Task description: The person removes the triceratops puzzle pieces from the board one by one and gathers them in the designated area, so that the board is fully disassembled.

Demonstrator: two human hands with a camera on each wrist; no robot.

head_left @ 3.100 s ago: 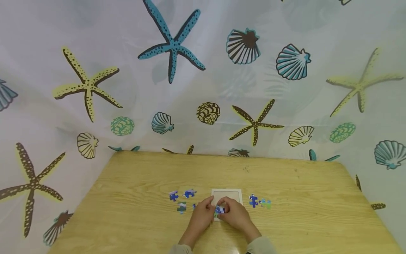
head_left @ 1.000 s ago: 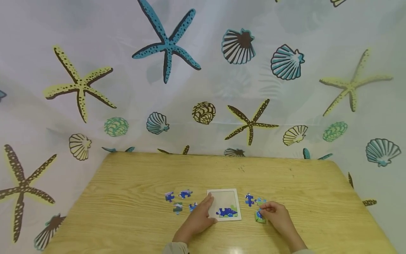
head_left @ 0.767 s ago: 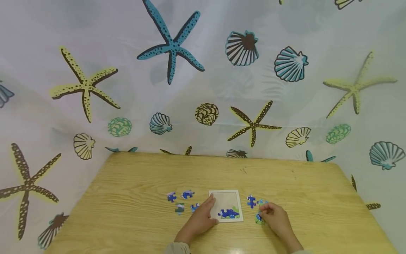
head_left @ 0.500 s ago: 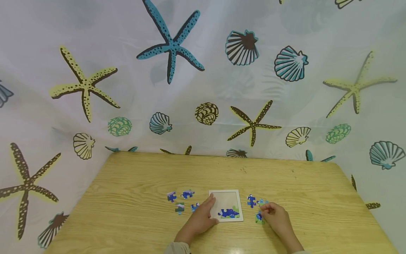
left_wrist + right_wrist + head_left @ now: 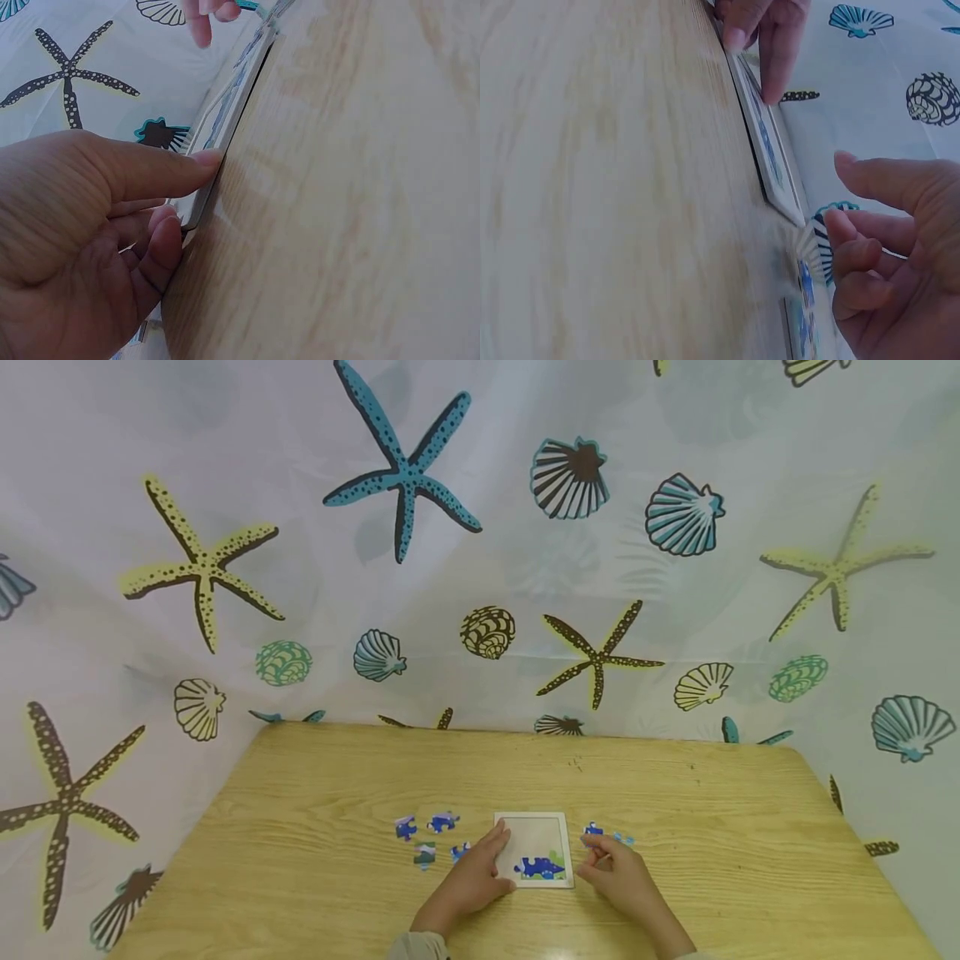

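A square puzzle tray with a pale rim lies on the wooden table, blue and green jigsaw pieces joined in its near right part. My left hand holds the tray's left side, index finger toward the far corner and thumb at the near one; in the left wrist view the thumb presses on the rim. Just right of the tray hovers my right hand. The right wrist view shows its thumb and loosely bent fingers apart, nothing between them.
Behind the right hand lie a blue jigsaw piece and a light blue one. Several more pieces, among them a grey-green one, are scattered left of the tray. A curtain printed with starfish and shells surrounds the table.
My right hand has left the tray, touched a green-and-blue piece on the right, then moved back left toward the tray. My left hand has shifted onto the tray's left side and stayed there.
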